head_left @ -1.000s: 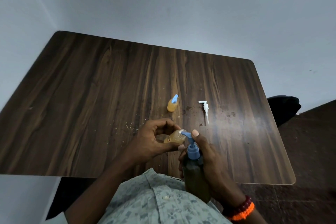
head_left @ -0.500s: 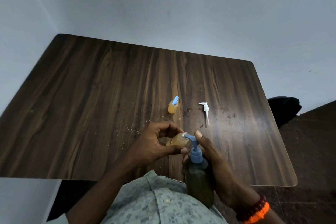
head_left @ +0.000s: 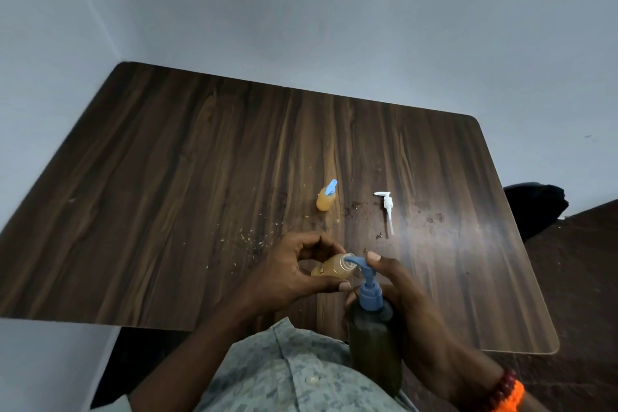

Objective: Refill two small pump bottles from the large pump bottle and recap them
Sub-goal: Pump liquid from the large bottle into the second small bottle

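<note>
My left hand (head_left: 284,273) grips an uncapped small bottle (head_left: 331,269) of orange liquid, tilted so its open mouth meets the blue spout of the large dark pump bottle (head_left: 374,334). My right hand (head_left: 406,304) wraps around the large bottle, with its index finger on top of the blue pump head (head_left: 364,273). A second small orange bottle (head_left: 326,200) with a blue pump cap stands further back on the wooden table (head_left: 167,194). A loose white pump cap (head_left: 387,211) with its tube lies to its right.
Crumbs and dark specks are scattered on the table between the standing bottle and my hands. The table sits in a corner of grey walls. A black object (head_left: 535,204) lies on the floor past the table's right edge.
The pump head has risen back up under my right index finger. Both hands and the bottles keep the same hold, shifted slightly lower and nearer.
</note>
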Available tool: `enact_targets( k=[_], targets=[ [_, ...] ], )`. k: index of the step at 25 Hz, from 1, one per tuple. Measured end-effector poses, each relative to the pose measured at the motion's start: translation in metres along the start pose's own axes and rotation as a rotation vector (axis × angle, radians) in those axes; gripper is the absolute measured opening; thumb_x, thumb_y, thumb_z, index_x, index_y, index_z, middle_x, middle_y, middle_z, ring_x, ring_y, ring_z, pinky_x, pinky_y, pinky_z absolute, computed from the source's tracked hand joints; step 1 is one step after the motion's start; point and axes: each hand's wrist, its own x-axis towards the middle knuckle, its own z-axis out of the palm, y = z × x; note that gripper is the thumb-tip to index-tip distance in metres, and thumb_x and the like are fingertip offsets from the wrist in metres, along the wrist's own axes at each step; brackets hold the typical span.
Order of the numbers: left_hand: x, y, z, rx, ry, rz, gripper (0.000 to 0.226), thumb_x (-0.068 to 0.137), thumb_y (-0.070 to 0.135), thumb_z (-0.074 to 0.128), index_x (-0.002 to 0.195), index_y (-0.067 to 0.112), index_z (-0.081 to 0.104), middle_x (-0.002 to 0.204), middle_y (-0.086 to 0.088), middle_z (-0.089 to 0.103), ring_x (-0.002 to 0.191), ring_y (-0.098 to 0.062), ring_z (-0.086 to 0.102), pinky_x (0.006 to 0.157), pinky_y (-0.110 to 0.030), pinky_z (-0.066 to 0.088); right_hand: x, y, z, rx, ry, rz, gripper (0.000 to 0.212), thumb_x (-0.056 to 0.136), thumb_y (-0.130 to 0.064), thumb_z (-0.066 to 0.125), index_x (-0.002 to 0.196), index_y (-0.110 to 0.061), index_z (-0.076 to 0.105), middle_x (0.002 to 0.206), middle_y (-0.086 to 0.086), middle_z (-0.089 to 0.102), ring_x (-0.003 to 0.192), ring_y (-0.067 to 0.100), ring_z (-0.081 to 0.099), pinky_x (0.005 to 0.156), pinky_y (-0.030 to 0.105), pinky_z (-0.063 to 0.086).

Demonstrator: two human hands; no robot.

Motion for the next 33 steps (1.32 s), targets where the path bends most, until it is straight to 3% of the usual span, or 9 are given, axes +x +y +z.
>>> enact_targets(
  k=[3,5,10,13,15,19,24,29,33],
  targets=[
    [0.0,-0.001,0.0,-0.008,0.005,-0.02,0.039,0.073,0.039,0.091,0.107,0.029,0.075,0.112,0.006,0.079,0.11,-0.016,0.076,0.094,-0.046,0.065,-0.002,-0.003,0.002,-0.004,0.025,-0.085,0.131,0.039,-0.094,0.065,0.138,-0.009,0.06,0.134,0.02,0.064,0.124,0.036,0.061,0.105,0.05,0.05],
    [-0.001,-0.001,0.001,-0.019,0.017,-0.029,0.037,0.073,0.038,0.092,0.106,0.031,0.075,0.112,0.006,0.079,0.109,-0.016,0.076,0.095,-0.047,0.065,-0.003,-0.003,0.005,0.004,0.024,-0.139,0.13,0.042,-0.093,0.067,0.139,-0.007,0.058,0.136,0.022,0.063,0.128,0.04,0.058,0.116,0.057,0.04],
    [0.001,-0.002,-0.005,-0.039,0.069,-0.013,0.036,0.076,0.014,0.095,0.105,0.023,0.076,0.108,-0.002,0.08,0.104,-0.018,0.078,0.097,-0.044,0.065,0.001,-0.004,0.006,0.199,0.018,-0.207,0.125,0.011,-0.084,0.083,0.104,-0.003,0.061,0.097,0.023,0.062,0.085,0.033,0.061,0.095,0.049,0.047],
    [0.002,0.0,-0.008,-0.06,0.078,-0.02,0.036,0.076,0.01,0.094,0.106,0.015,0.075,0.108,-0.005,0.079,0.106,-0.023,0.077,0.095,-0.044,0.065,-0.009,-0.02,-0.003,0.124,-0.043,-0.375,0.108,0.03,-0.065,0.097,0.124,-0.03,0.06,0.109,0.012,0.072,0.093,0.036,0.073,0.083,0.053,0.06],
    [0.003,0.0,-0.011,-0.056,0.079,-0.007,0.036,0.077,0.01,0.094,0.108,0.011,0.075,0.109,-0.005,0.079,0.107,-0.023,0.077,0.094,-0.043,0.065,-0.017,-0.027,-0.006,-0.07,0.051,-0.567,0.099,0.052,-0.057,0.095,0.137,-0.052,0.044,0.11,-0.003,0.075,0.09,0.031,0.078,0.073,0.039,0.065],
    [0.004,0.001,-0.015,-0.031,0.089,0.003,0.038,0.077,0.014,0.094,0.11,0.012,0.075,0.109,-0.003,0.08,0.105,-0.019,0.077,0.095,-0.042,0.065,-0.026,-0.022,0.001,-0.301,0.264,-0.82,0.117,0.071,-0.046,0.083,0.156,-0.055,0.003,0.109,0.0,0.074,0.088,0.017,0.078,0.074,0.031,0.064],
    [0.008,0.005,-0.018,-0.038,0.105,0.029,0.038,0.077,0.018,0.094,0.11,0.015,0.075,0.109,-0.003,0.08,0.104,-0.018,0.078,0.094,-0.044,0.066,-0.022,-0.019,0.002,-0.555,0.222,-0.985,0.102,0.074,-0.044,0.087,0.153,-0.032,0.024,0.113,0.001,0.063,0.083,0.01,0.07,0.078,0.021,0.059],
    [0.011,0.015,-0.02,-0.106,0.111,0.044,0.04,0.077,0.019,0.094,0.111,0.013,0.075,0.11,-0.007,0.078,0.105,-0.026,0.077,0.078,-0.056,0.069,-0.008,-0.014,0.01,-0.618,0.255,-1.037,0.084,0.081,-0.031,0.079,0.146,-0.035,0.026,0.092,-0.017,0.054,0.07,-0.003,0.057,0.072,0.02,0.048],
    [0.011,0.024,-0.025,-0.022,0.15,0.111,0.045,0.073,0.035,0.092,0.111,0.017,0.075,0.11,0.001,0.079,0.106,-0.019,0.077,0.091,-0.042,0.066,0.0,-0.02,0.016,-0.693,0.235,-1.045,0.086,0.079,-0.025,0.079,0.144,-0.042,0.025,0.102,-0.022,0.054,0.083,-0.003,0.064,0.077,0.01,0.048]
  ],
)
